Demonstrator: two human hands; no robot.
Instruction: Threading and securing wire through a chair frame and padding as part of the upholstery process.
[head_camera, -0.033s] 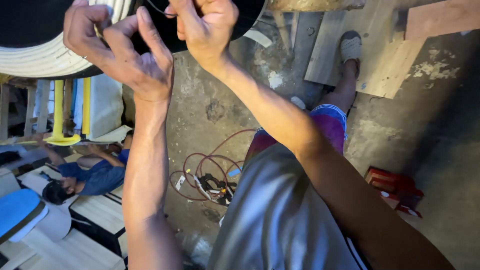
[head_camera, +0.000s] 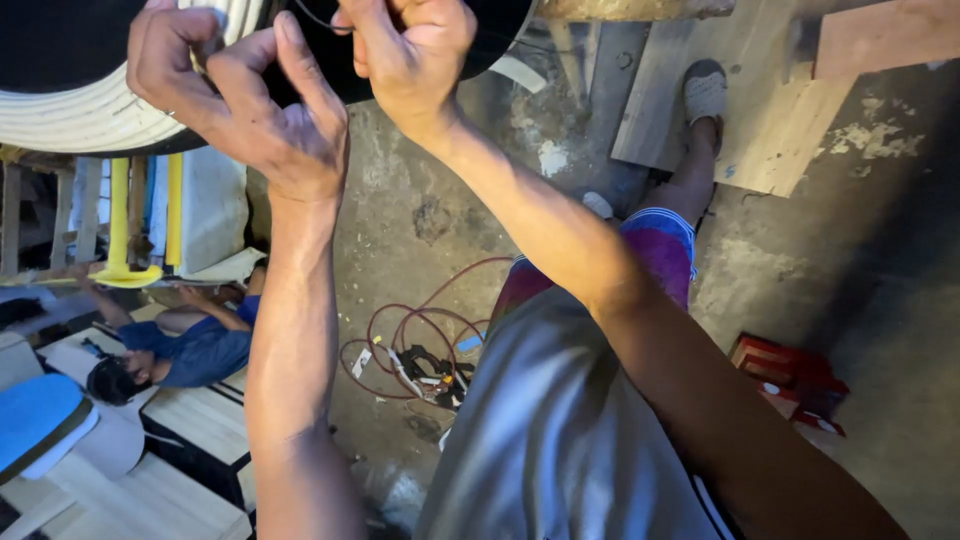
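Nothing has moved since the earlier frame, as it was taken at the same instant: both arms reach up and away exactly as they do there, so the work sits at the same point, with both hands busy on the round thing overhead.

Left hand (head_camera: 250, 110) is up at the far left, fingers curled and bunched together, thumb and forefinger pinched near the ribbed white rim (head_camera: 90, 115) of the big round black disc (head_camera: 60, 40). Whether anything small sits in that pinch is hidden.

Right hand (head_camera: 405, 55) is just beside it, knuckles folded over, fingers closed on what looks like a thin dark wire (head_camera: 310, 14) curving across the disc's face. The grip itself is tucked out of sight, so clamped or merely touching cannot be told for sure.

That disc runs off the top edge, its long line stretching left to right across the far side, its flat face turned toward the camera.

Down below, a tangle of red cable (head_camera: 420, 335) lies on the concrete floor (head_camera: 800, 280), a red box (head_camera: 790, 375) to the right, wooden planks (head_camera: 740, 110) far right under a sandalled foot (head_camera: 705, 92). Another person in blue (head_camera: 190, 345) lies at the left on pale boards
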